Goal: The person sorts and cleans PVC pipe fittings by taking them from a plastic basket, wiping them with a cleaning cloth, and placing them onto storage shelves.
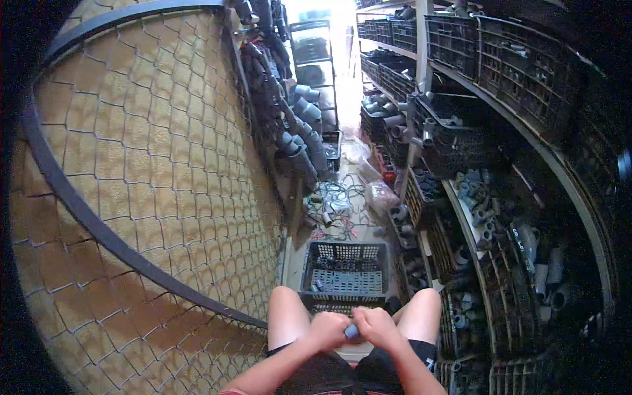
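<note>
Between my hands, above my lap, is a small blue-grey plastic pipe fitting (352, 331), mostly covered by fingers. My left hand (329, 329) is closed at its left end. Around its right side curls my right hand (377, 326), closed too, with the fingers near those of the left. The fitting's exact shape is hidden. Just past my knees a black plastic crate (388, 263) sits on the floor, with a few small dark pieces and a small grey piece in it.
A chain-link mesh panel (151, 158) in a dark frame rises at left. Shelves with black crates (513, 59) of grey fittings line the right. Grey pipe fittings (307, 108) hang or stack at back left. Cords (339, 197) and plastic bags (382, 196) litter the aisle floor.
</note>
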`<state>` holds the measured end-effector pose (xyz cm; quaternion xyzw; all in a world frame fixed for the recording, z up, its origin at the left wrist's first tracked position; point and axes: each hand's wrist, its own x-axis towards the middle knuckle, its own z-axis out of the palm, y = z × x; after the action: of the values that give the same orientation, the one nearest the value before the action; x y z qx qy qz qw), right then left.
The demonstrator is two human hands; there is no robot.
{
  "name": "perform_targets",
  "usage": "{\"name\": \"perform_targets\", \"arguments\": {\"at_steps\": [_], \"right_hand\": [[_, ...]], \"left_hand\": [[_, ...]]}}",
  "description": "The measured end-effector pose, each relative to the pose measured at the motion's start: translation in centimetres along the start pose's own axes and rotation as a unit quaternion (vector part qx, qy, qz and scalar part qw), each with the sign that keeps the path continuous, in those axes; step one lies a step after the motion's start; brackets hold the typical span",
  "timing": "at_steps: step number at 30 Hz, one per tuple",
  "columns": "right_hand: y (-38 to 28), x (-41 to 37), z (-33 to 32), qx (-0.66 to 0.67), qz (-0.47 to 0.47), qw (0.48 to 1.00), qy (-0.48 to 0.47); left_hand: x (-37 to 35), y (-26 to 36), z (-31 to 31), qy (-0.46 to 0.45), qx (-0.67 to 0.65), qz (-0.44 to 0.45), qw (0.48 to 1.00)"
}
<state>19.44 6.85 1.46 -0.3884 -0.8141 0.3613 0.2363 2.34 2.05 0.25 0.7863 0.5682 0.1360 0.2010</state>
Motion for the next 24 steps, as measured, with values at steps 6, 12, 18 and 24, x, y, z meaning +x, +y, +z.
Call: {"name": "perform_targets", "arguments": {"at_steps": [6, 12, 18, 24], "right_hand": [[0.9, 1.2, 1.4, -0.054, -0.069, 0.990, 0.110], [5.2, 4.8, -2.1, -0.033, -0.246, 0.922, 0.298], [7.6, 12.4, -18.0, 0.159, 0.042, 0.903, 0.397], [17.5, 19.2, -29.2, 0.020, 0.179, 0.797, 0.576]], "left_hand": [[0.5, -1.2, 2.7, -0.017, -0.445, -0.067, 0.893], [2.6, -3.7, 3.6, -0.118, -0.782, -0.087, 0.606], [5.7, -15.4, 12.8, 0.100, -0.630, -0.341, 0.690], [8.6, -15.2, 8.8, 0.183, -0.669, -0.330, 0.641]]}}
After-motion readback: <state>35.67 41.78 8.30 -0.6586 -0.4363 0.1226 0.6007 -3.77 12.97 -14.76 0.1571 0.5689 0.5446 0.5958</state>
